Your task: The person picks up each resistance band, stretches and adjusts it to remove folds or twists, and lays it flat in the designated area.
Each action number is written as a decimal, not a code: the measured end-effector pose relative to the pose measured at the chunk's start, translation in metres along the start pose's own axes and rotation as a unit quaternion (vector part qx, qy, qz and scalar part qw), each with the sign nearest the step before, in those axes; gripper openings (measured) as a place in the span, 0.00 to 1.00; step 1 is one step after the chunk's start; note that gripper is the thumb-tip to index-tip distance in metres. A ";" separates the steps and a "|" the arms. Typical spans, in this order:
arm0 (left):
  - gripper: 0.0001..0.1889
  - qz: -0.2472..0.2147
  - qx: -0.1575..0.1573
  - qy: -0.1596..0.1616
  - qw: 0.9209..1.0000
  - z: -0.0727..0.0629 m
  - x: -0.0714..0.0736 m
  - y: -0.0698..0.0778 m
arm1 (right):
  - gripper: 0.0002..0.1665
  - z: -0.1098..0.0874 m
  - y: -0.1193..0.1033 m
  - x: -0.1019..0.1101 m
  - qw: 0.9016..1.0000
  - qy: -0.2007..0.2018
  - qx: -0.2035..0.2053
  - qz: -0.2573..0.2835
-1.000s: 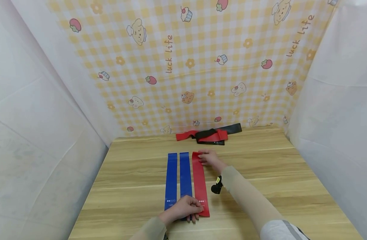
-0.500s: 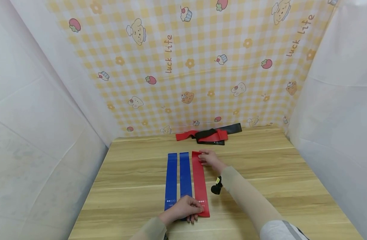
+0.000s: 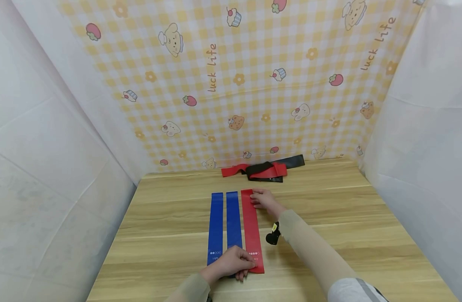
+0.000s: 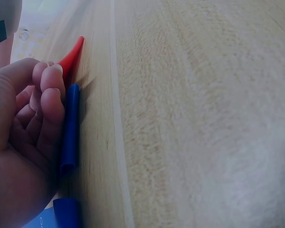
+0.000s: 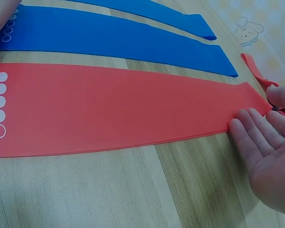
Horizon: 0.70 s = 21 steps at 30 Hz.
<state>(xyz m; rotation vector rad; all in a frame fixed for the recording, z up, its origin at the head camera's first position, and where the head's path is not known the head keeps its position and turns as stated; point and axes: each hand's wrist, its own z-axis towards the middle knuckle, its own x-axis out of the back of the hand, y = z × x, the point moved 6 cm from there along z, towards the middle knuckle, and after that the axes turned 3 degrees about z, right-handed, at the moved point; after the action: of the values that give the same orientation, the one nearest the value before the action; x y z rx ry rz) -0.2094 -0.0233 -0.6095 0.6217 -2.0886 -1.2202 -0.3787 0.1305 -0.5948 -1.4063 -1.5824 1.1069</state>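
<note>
A red resistance band [image 3: 252, 228] lies flat and lengthwise on the table, right of two blue resistance bands, the middle one [image 3: 233, 218] and the left one [image 3: 216, 226]. My left hand [image 3: 232, 261] crosses the near end of the middle blue band. Its thumb and forefinger pinch the near end of the red band, whose tip stands slightly raised in the left wrist view. At the far end, my right hand [image 3: 266, 200] touches the red band's right edge with nearly straight fingers [image 5: 256, 135]; the thumb stands apart from them.
Tangled red and black bands [image 3: 263, 170] lie at the back of the wooden table [image 3: 159, 235], against the patterned cloth [image 3: 223, 105]. A small black object with a yellow label [image 3: 272, 235] is beside the right wrist. White sheets [image 3: 416, 147] hang on both sides.
The far end of the red band has shifted slightly away from me and its edge lies straighter. Both hands stay nearly in place.
</note>
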 end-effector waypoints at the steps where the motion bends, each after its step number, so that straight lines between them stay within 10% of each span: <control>1: 0.06 0.000 0.000 0.000 1.000 0.000 0.000 0.000 | 0.28 0.000 0.000 0.000 1.000 0.000 0.000 0.000; 21: 0.08 0.002 0.001 0.003 1.000 0.000 0.000 0.000 | 0.25 0.000 -0.007 0.011 1.000 0.002 0.011 0.009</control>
<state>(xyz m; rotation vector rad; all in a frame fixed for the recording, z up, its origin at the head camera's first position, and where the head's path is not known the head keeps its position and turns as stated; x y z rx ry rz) -0.2096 -0.0232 -0.6092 0.6213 -2.0856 -1.2137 -0.3824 0.1412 -0.5882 -1.4105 -1.5525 1.1283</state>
